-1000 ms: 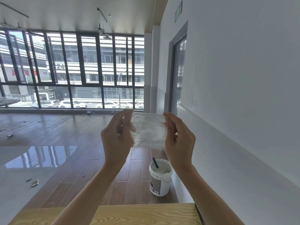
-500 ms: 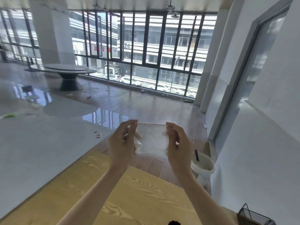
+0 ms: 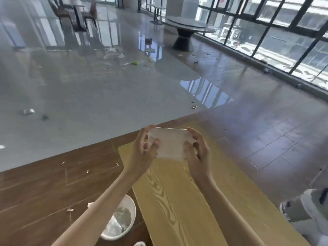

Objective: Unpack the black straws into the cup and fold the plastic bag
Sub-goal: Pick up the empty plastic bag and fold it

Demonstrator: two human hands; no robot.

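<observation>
A clear plastic bag, folded into a small rectangle, is stretched flat between my two hands above the far end of the light wooden table. My left hand pinches its left edge and my right hand pinches its right edge. No black straws and no cup appear in this view.
A white mesh waste bin with a clear liner stands on the brown floor left of the table, partly behind my left forearm. A white paint bucket sits at the right. Scraps litter the floor; a round table stands far back.
My view has swung left and downward, from the wall and windows to the table and floor. Both hands keep hold of the bag, now lower over the table.
</observation>
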